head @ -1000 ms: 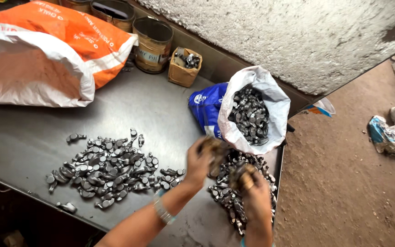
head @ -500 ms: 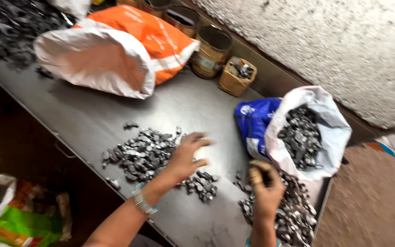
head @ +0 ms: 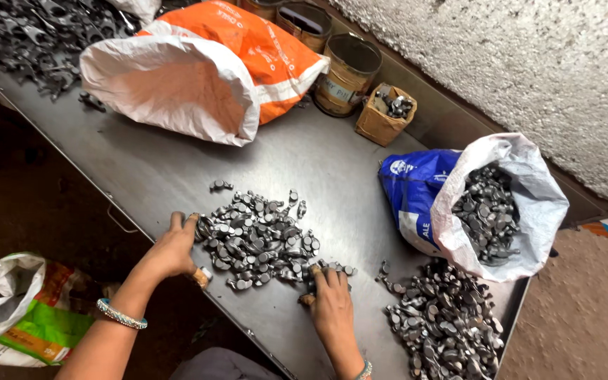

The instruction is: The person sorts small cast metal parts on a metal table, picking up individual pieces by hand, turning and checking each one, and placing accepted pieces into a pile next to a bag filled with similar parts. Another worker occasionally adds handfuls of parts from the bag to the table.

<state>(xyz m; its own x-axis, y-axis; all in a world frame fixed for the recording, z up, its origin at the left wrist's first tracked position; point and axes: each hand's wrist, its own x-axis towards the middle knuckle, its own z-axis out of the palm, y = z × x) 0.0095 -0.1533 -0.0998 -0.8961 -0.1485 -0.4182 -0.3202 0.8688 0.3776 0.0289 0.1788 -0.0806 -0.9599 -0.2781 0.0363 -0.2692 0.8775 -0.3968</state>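
Hands: left hand (head: 172, 248) rests at the left edge of the small pile of metal bits (head: 258, 239); right hand (head: 331, 301) rests at its right edge.
Grip: both hands lie fairly flat with fingers spread a little, touching bits but not closed on any.
Pile between hands: it lies between the two hands and runs longways from one hand to the other, so both are just as near.
Table: grey metal table (head: 318, 169), bare in the middle.
Right side: bigger pile of bits (head: 445, 327), then a blue and white bag (head: 487, 204) full of more.
Far back: orange and white sack (head: 205, 77), round tin (head: 346, 74), small box (head: 386, 112).
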